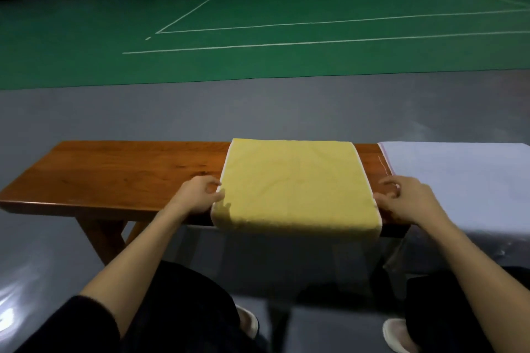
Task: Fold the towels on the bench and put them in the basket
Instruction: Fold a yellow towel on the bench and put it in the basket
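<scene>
Wooden desk point(114, 175) spans the view. Pale towel point(459, 175) lies flat on it, just right of the right hand point(407, 200) fingers. Folded yellow towel point(295, 180) sits between both sets of fingers, its near edge hanging off the desk. Left hand point(198, 195) fingers pinch its left edge. Right fingers are curled at its right edge, can't tell if they grip.

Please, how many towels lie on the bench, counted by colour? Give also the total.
yellow towel: 1
white towel: 1
Total: 2 towels on the bench
</scene>
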